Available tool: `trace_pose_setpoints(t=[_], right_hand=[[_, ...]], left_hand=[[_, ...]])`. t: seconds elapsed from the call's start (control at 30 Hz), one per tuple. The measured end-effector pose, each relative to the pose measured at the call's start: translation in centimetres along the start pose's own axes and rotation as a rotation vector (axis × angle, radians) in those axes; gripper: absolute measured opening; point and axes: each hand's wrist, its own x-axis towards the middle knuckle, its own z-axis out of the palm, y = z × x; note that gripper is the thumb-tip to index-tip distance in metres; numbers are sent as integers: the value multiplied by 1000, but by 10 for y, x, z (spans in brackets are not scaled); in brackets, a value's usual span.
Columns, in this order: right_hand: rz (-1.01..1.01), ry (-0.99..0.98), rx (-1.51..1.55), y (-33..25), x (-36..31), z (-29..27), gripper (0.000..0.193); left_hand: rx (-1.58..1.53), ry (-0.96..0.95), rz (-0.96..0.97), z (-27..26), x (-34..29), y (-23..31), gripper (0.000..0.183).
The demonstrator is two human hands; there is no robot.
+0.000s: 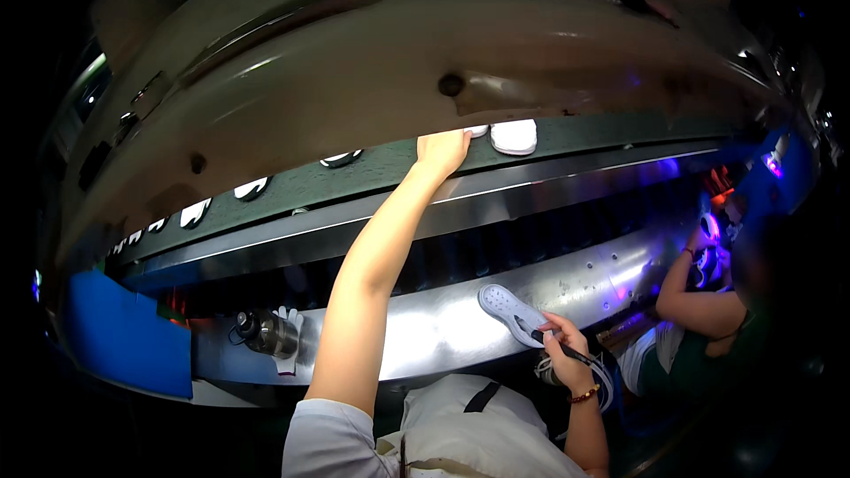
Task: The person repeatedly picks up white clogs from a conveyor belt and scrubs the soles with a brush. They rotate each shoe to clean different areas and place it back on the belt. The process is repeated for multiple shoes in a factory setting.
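Observation:
My left hand (442, 153) reaches up to the green conveyor belt (575, 134), under the edge of the large hood. Its thumb is beside a white shoe part (479, 131); the other fingers are mostly hidden, so its grip does not show. Just to the right on the belt sits a second white shoe part (514, 137). Lower right, my right hand (567, 350) is closed around a slim black pen-like tool (575, 354). The tool's tip lies over a pale shoe sole (503, 303), which rests on the metal ledge in front of me.
A curved hood (354, 80) hangs low over the belt. More white shoe parts (197, 212) lie along the belt's left. On the metal ledge (425, 332) stands a dark bottle (266, 334) beside a white glove (290, 356). At right, another person's arm (695, 301) is close by, under purple light.

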Motion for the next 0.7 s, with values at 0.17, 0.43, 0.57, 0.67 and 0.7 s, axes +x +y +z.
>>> trace_pose_setpoints(t=[0.17, 0.43, 0.57, 0.67, 0.7], right_hand=[[29, 8, -6, 3, 1, -9, 38], [66, -170, -129, -16, 31, -3, 51], [-20, -166, -220, -50, 49, -1, 59], [-62, -201, -284, -56, 51, 4, 60], [-128, -214, -319, -54, 50, 8, 61]], left_hand=[[-233, -100, -1, -50, -34, 18, 18], [-1361, 578, -725, -80, -181, 33, 37], [-2097, -187, -775, -96, -216, 15, 61], [-2187, -207, -615, -95, -258, 27, 93], [-2366, -286, -555, -91, -264, 35, 92]])
